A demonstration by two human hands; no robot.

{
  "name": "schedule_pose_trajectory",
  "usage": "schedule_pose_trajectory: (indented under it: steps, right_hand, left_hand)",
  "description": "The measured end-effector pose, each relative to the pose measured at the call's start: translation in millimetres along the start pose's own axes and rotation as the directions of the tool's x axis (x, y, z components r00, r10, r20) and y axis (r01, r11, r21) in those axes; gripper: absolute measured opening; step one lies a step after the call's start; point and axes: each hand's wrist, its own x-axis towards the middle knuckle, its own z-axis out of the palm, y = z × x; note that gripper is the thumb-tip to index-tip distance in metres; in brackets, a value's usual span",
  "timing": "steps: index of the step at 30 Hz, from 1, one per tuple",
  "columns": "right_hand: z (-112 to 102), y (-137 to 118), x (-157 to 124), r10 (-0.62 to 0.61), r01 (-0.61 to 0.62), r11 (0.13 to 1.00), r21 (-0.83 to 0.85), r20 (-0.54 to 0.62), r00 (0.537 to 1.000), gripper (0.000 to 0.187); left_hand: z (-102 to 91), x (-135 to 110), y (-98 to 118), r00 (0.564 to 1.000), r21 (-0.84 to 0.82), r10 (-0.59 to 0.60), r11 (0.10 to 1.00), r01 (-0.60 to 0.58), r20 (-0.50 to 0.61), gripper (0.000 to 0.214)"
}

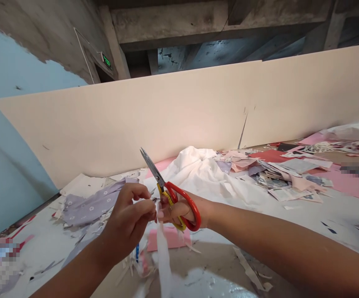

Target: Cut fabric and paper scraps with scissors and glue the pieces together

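White strip (163, 258) is pinched near its top by 2 hands, left hand (132, 215) and right hand (182, 210), and hung down. Scissors (161, 181) are also gripped in right hand, blades pointed up-left. White cloth (194, 171) is heaped beyond, backed by beige panel (142, 120).

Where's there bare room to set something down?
Mostly bare: the pale surface between your right forearm and the scrap pile, bar a few small bits; nearer you, the patch between the pink piece and curled white offcuts. Crowded: left, around the purple floral fabric; centre, the white cloth.
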Motion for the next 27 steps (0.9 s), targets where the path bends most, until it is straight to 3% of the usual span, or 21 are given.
schedule_pose_trajectory:
  steps: [2, 4, 6, 8, 9, 11, 14, 19, 23, 25, 27]
  right_hand:
    - [1, 0, 1, -0.019, 0.01, 0.996, -0.089, -0.099, 0.995, 0.038]
    - [1, -2, 1, -0.047, -0.001, 0.978, -0.207, -0.224, 0.974, 0.037]
    - [1, -5, 1, -0.102, -0.003, 0.957, -0.291, -0.343, 0.934, 0.036]
    - [1, -5, 3, -0.179, 0.027, 0.939, -0.343, -0.422, 0.889, 0.037]
    - [1, -4, 4, -0.218, 0.048, 0.931, -0.361, -0.447, 0.868, 0.037]
    - [0, 0, 7, -0.279, 0.094, 0.921, -0.377, -0.474, 0.835, 0.036]
    - [0, 7, 11, -0.321, 0.157, 0.926, -0.343, -0.498, 0.805, 0.037]
    - [3, 5, 12, -0.334, 0.252, 0.939, -0.232, -0.455, 0.825, 0.035]
    - [-8, -15, 6, -0.511, 0.304, 0.842, -0.447, -0.476, 0.716, 0.032]
    - [-19, -29, 0, -0.545, 0.24, 0.77, -0.591, -0.415, 0.728, 0.034]
    - [-31, -43, -6, -0.515, 0.109, 0.682, -0.723, -0.369, 0.774, 0.035]
  left_hand:
    - [3.7, -2, -3, 0.985, -0.116, -0.159, 0.982, 0.151, -0.072, 0.005]
    - [7.0, -4, -5, 0.887, -0.343, -0.457, 0.845, 0.411, -0.061, 0.016]
    - [9.3, -4, -6, 0.744, -0.57, -0.65, 0.556, 0.605, 0.155, 0.035]
    - [10.2, -3, -6, 0.663, -0.644, -0.617, 0.31, 0.7, 0.423, 0.049]
    - [10.5, -3, -6, 0.646, -0.64, -0.569, 0.251, 0.726, 0.51, 0.052]
    - [11.3, 0, -6, 0.622, -0.613, -0.531, 0.224, 0.758, 0.575, 0.05]
    - [14.5, 6, -9, 0.584, -0.578, -0.574, 0.221, 0.785, 0.574, 0.043]
    - [19.4, 15, -12, 0.597, -0.612, -0.584, 0.205, 0.764, 0.55, 0.036]
    - [15.6, 25, -15, 0.585, -0.623, -0.638, 0.204, 0.755, 0.5, 0.038]
    - [10.8, 31, -18, 0.587, -0.636, -0.654, 0.204, 0.744, 0.477, 0.037]
    - [5.1, 37, -23, 0.593, -0.635, -0.648, 0.212, 0.742, 0.477, 0.035]
